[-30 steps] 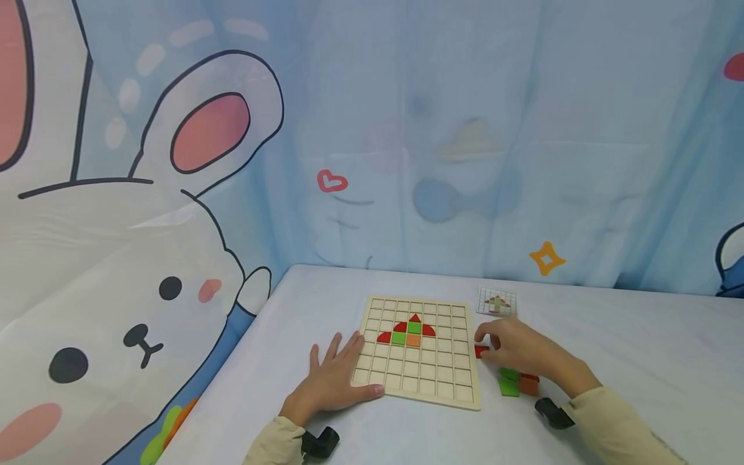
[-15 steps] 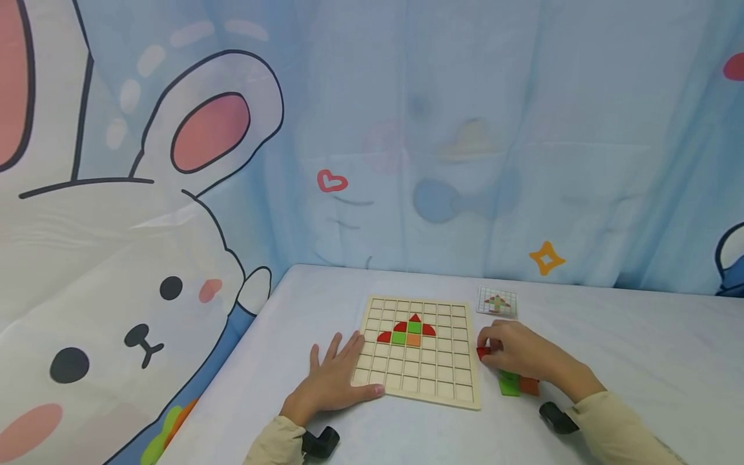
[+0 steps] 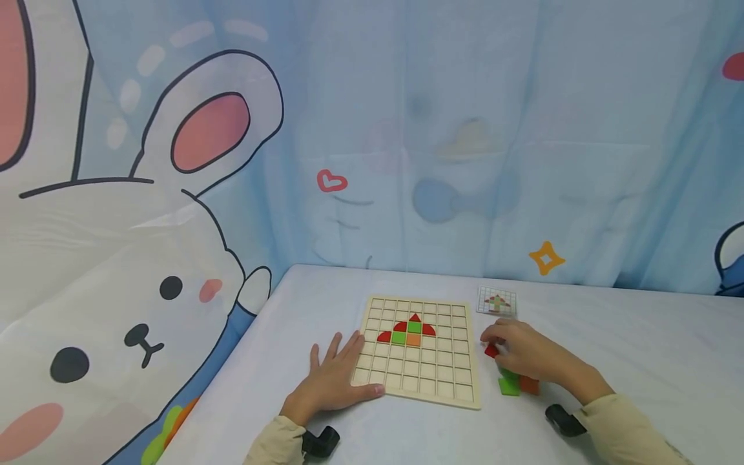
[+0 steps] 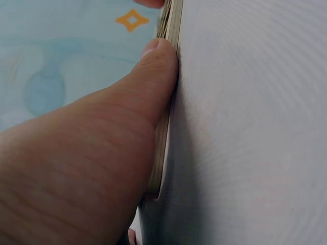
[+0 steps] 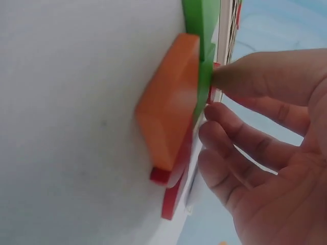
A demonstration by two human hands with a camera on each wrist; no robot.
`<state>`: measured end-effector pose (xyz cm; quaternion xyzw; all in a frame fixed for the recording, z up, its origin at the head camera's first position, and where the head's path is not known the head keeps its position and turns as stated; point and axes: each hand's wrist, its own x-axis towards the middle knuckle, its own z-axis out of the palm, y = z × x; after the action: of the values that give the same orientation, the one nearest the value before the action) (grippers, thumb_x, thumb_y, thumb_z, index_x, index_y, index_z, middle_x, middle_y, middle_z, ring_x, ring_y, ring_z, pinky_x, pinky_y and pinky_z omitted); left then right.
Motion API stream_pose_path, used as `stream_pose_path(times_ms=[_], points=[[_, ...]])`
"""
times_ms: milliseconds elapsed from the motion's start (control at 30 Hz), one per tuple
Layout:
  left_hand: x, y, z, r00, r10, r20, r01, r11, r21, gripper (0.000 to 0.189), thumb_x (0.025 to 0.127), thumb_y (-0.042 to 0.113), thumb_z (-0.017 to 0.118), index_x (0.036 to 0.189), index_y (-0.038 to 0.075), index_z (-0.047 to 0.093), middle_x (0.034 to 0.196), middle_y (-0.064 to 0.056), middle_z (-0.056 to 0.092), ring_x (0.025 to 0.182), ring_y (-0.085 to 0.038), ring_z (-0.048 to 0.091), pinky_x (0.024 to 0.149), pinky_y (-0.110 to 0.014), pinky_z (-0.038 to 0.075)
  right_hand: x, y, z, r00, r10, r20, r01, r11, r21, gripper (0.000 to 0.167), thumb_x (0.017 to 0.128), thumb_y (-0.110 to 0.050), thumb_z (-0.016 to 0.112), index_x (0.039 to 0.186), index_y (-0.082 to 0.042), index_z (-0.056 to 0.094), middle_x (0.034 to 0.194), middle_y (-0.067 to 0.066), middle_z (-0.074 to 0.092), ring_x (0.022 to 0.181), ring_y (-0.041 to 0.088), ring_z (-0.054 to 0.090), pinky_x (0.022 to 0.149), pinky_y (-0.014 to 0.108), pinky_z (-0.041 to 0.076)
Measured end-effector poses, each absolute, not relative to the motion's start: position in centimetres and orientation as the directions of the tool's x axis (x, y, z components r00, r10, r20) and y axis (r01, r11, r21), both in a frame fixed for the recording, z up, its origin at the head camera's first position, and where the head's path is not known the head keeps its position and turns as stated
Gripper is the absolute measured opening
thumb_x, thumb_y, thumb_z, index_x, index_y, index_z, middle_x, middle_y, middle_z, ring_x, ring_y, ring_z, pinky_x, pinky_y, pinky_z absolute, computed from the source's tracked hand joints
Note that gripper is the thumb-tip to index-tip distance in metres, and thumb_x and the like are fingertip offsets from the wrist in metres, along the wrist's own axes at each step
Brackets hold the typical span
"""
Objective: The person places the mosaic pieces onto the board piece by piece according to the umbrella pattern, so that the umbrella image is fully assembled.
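Note:
A wooden grid board (image 3: pixel 430 374) lies on the table, with red, green and orange pieces (image 3: pixel 414 327) set in its upper cells. My left hand (image 3: pixel 332 382) rests at the board's near left corner, fingers spread along the left side and thumb on the near edge; in the left wrist view the thumb (image 4: pixel 153 71) lies against that edge. Right of the board, my right hand (image 3: pixel 526 349) pinches a small red piece (image 3: pixel 491 350) between thumb and fingers. The right wrist view shows this red piece (image 5: pixel 213 92) mostly hidden behind the thumb.
Loose green pieces (image 3: pixel 509 386) and an orange piece (image 3: pixel 529 385) lie just below my right hand; red pieces (image 5: pixel 171 200) show beside them in the right wrist view. A small pattern card (image 3: pixel 496 301) lies beyond the hand. A printed curtain hangs behind the table.
My right hand has shifted slightly right, away from the board, and the red piece has moved with it and now looks turned. The left hand and the board have stayed still.

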<state>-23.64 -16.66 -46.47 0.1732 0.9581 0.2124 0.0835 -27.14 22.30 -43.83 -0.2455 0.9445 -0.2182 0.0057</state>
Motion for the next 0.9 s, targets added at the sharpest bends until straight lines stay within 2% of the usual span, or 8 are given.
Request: stream_pose_path(times_ms=[67,200,333,633,900], points=[[-23.7,-16.7,-46.5,-0.926,0.368,-0.086,0.297,0.849,0.436,0.111,0.093,0.074,0.067,0.172,0.009,0.024,0.178,-0.006,0.02,0.164,-0.038,0.005,0.121,-0.073,-0.005,-27.1,22.5,-43.9,-0.881,-0.46,0.113,-0.463,0.787,-0.409,0.027,0.085,-0.003,0.084,0.111,-0.003,0.078,0.106,0.002,0.066,0.096,0.021,0.06,0.085,0.044,0.059],[-23.6,-16.8,-46.5,-0.927,0.364,-0.089,0.293,0.852,0.433,0.111,0.092,0.075,0.066,0.172,0.01,0.024,0.178,-0.005,0.019,0.164,-0.037,0.004,0.121,-0.072,-0.005,-27.2,22.7,-44.1,-0.881,-0.455,0.128,-0.465,0.784,-0.41,0.025,0.085,-0.008,0.088,0.107,-0.003,0.078,0.107,0.004,0.065,0.096,0.021,0.059,0.084,0.043,0.059],[-23.6,-16.8,-46.6,-0.929,0.359,-0.089,0.289,0.856,0.429,0.111,0.092,0.075,0.066,0.172,0.01,0.024,0.178,-0.005,0.02,0.164,-0.037,0.005,0.121,-0.072,-0.005,-27.5,22.7,-44.0,-0.886,-0.452,0.108,-0.452,0.784,-0.426,0.021,0.086,-0.008,0.087,0.104,-0.004,0.078,0.104,0.002,0.064,0.093,0.021,0.058,0.082,0.043,0.058],[-23.5,-16.7,-46.5,-0.931,0.355,-0.085,0.287,0.855,0.432,0.11,0.092,0.075,0.067,0.172,0.011,0.026,0.178,-0.005,0.021,0.164,-0.037,0.006,0.121,-0.072,-0.004,-28.0,21.8,-43.3,-0.883,-0.461,0.091,-0.45,0.773,-0.448,0.021,0.089,-0.005,0.082,0.108,-0.001,0.076,0.095,-0.004,0.066,0.086,0.016,0.057,0.077,0.036,0.055],[-23.6,-16.8,-46.5,-0.929,0.36,-0.083,0.291,0.853,0.433,0.11,0.092,0.075,0.067,0.172,0.011,0.026,0.178,-0.005,0.021,0.164,-0.037,0.006,0.121,-0.073,-0.003,-28.4,20.1,-42.6,-0.838,-0.521,0.164,-0.536,0.725,-0.434,0.018,0.09,-0.006,0.082,0.107,-0.003,0.076,0.089,-0.007,0.06,0.084,0.015,0.053,0.073,0.032,0.051]])
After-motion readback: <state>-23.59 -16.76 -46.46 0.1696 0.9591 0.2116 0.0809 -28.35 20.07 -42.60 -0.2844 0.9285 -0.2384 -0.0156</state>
